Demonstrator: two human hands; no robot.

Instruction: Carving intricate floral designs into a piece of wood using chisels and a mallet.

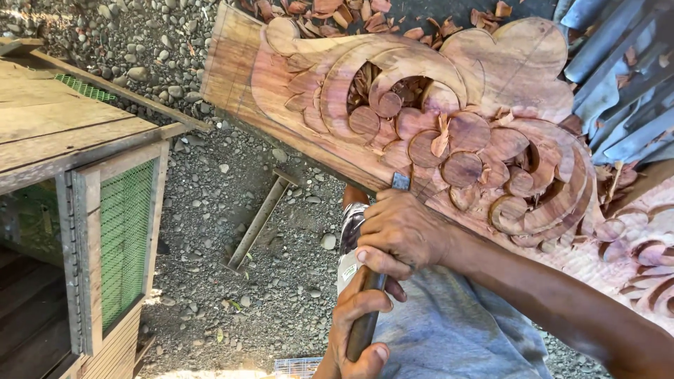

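Observation:
A large reddish wooden panel [491,77] carved with scrolls and round petals lies slanted across the top and right. A chisel [400,181] rests its flat steel blade on the panel's lower edge. My right hand [401,235], reaching in from the lower right, is wrapped around the chisel's shaft just behind the blade. My left hand [358,330] grips the dark wooden handle [364,326] lower down. A shiny metal object [351,228] shows beside and partly under my right hand.
Wood chips [337,14] lie on and beyond the panel. Gravel ground [210,210] lies below, with a loose wooden strip [260,221]. A wooden cage with green mesh [123,238] stands at left. Grey corrugated sheeting [618,77] is at the top right. Grey cloth [456,330] covers my lap.

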